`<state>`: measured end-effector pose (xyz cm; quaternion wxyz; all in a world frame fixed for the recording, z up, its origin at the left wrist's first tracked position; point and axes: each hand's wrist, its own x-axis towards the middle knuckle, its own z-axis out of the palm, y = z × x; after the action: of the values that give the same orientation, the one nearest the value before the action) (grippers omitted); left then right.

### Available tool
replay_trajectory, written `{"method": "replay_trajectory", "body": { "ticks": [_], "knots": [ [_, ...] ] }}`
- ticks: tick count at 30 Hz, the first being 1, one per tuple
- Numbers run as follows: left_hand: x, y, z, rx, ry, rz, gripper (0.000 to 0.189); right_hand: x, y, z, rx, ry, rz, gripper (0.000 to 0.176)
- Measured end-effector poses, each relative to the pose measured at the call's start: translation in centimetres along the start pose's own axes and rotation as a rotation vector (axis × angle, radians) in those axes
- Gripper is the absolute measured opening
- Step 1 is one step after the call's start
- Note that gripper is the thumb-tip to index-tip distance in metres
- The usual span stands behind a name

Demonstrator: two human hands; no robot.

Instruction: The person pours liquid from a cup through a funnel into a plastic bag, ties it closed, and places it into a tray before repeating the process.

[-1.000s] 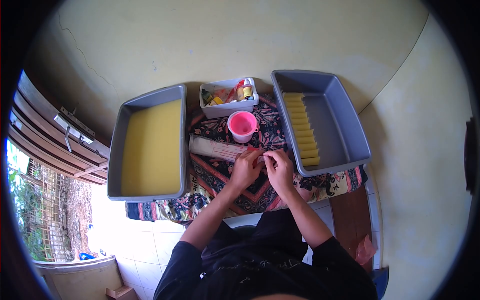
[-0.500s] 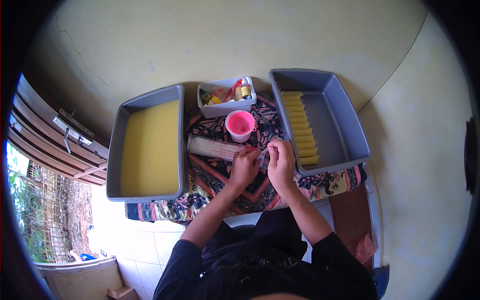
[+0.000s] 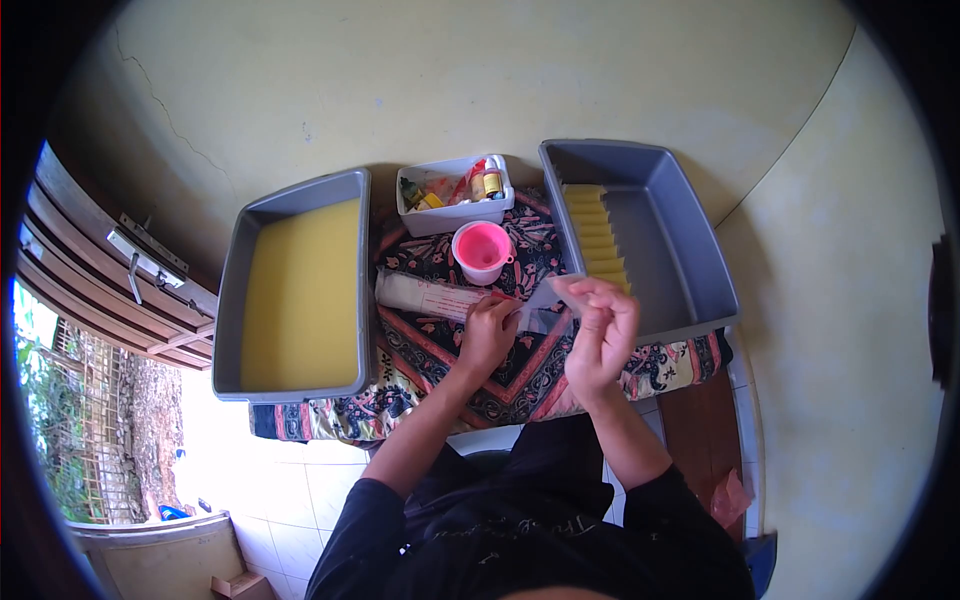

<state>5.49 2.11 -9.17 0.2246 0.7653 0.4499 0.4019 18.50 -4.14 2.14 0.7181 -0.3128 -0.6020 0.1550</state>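
Observation:
My left hand is closed on the right end of a long pack of plastic bags, whitish with red print, lying on the patterned cloth. Between my hands stretches a thin clear plastic bag, its left end at the pack. My right hand pinches the bag's other end, raised over the near-left edge of the right tub. A pink funnel sits in a white container just beyond the pack.
A grey tub of yellow liquid stands left. In the right grey tub, filled yellow packets line the left side. Behind the funnel is a white basket with small bottles. The patterned cloth covers the table.
My right hand has moved right and toward me, drawing the clear plastic bag out from the pack. My left hand has stayed nearly in place.

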Motion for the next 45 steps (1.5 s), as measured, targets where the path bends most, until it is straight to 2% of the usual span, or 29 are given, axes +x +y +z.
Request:
{"method": "replay_trajectory", "body": {
  "ticks": [2, 6, 8, 9, 10, 12, 13, 14, 16, 17, 18, 20, 21, 22, 24, 26, 29, 31, 35, 38, 42, 44, 45],
  "knots": [
    [0.1, 0.3, 0.0, -0.096, 0.045, 0.044, 0.019, 0.3, -0.6, -0.3, 0.061, 0.032, -0.059, 0.005],
    [0.0, 2.4, -1.3, -0.106, 0.15, 0.099, 0.017, -0.4, -0.7, -0.3, 0.121, -0.026, -0.018, 0.005],
    [-1.2, 2.9, -2.0, -0.366, 0.137, -0.136, 0.016, -1.2, -0.6, -0.4, 0.141, -0.048, 0.004, 0.005],
    [-1.6, 4.3, -3.7, -0.338, 0.014, -0.354, 0.021, -1.6, -0.7, -0.5, 0.158, -0.067, 0.026, 0.006],
    [-2.2, 4.0, -3.7, -0.337, 0.013, -0.356, 0.021, -1.7, -0.9, -0.6, 0.158, -0.066, 0.028, 0.006],
    [-3.6, 3.2, -3.7, -0.822, 0.133, -0.418, 0.038, -1.9, -1.4, -0.5, 0.165, -0.158, -0.02, 0.006],
    [-4.2, 2.8, -4.3, -0.888, 0.012, -0.5, 0.059, -2.4, -1.7, -0.3, 0.216, -0.143, 0.022, 0.007],
    [-5.1, 2.8, -4.6, -0.888, 0.015, -0.501, 0.059, -2.8, -1.7, -0.4, 0.218, -0.145, 0.023, 0.007],
    [-6.1, 4.1, -6.1, -1.103, -0.291, -0.693, 0.071, -3.5, -1.8, -0.4, 0.214, -0.241, 0.021, 0.009],
    [-6.3, 4.4, -6.7, -1.196, -0.451, -0.656, 0.076, -3.7, -2.0, -0.2, 0.246, -0.236, 0.03, 0.009],
    [-6.3, 5.5, -7.2, -1.196, -0.444, -0.66, 0.076, -4.2, -2.2, 0.0, 0.251, -0.241, 0.034, 0.009],
    [-5.7, 7.8, -7.9, -1.498, -0.191, -0.748, 0.071, -5.1, -2.4, 0.4, 0.209, -0.314, 0.008, 0.006],
    [-5.6, 6.5, -8.4, -1.532, -0.249, -0.666, 0.068, -5.1, -2.9, 1.1, 0.223, -0.309, -0.001, 0.006],
    [-5.0, 6.0, -8.8, -1.623, -0.233, -0.584, 0.054, -5.5, -3.0, 1.2, 0.226, -0.316, -0.001, 0.006],
    [-4.0, 5.6, -10.2, -1.38, -0.098, -0.571, 0.04, -6.9, -3.0, 1.3, 0.209, -0.441, 0.066, 0.011],
    [-3.6, 3.8, -10.5, -1.389, 0.03, -0.561, 0.025, -7.5, -2.8, 1.7, 0.18, -0.461, 0.062, 0.01],
    [-3.4, 4.0, -12.2, -1.314, 0.096, -0.568, 0.021, -8.6, -2.0, 2.0, 0.067, -0.519, 0.151, 0.008],
    [-3.5, 4.0, -12.8, -1.187, 0.125, -0.478, 0.019, -9.0, -1.7, 1.8, 0.043, -0.544, 0.198, 0.007],
    [-3.5, 4.5, -13.8, -1.116, 0.213, -0.444, 0.017, -9.1, -1.2, 1.8, -0.021, -0.66, 0.333, 0.006],
    [-3.7, 4.8, -14.3, -1.103, 0.201, -0.432, 0.017, -8.8, -1.0, 1.9, -0.046, -0.708, 0.362, 0.008],
    [-4.0, 4.3, -14.5, -1.095, 0.185, -0.463, 0.016, -7.4, -0.9, 2.3, 0.004, -0.664, 0.339, 0.007],
    [-4.0, 4.7, -14.5, -1.117, 0.256, -0.516, 0.015, -7.1, -0.1, 1.9, 0.156, -0.555, 0.611, 0.007],
    [-4.1, 4.4, -14.4, -1.118, 0.256, -0.518, 0.015, -6.8, 0.4, 2.5, 0.212, -0.483, 0.59, 0.012]
  ]
}}
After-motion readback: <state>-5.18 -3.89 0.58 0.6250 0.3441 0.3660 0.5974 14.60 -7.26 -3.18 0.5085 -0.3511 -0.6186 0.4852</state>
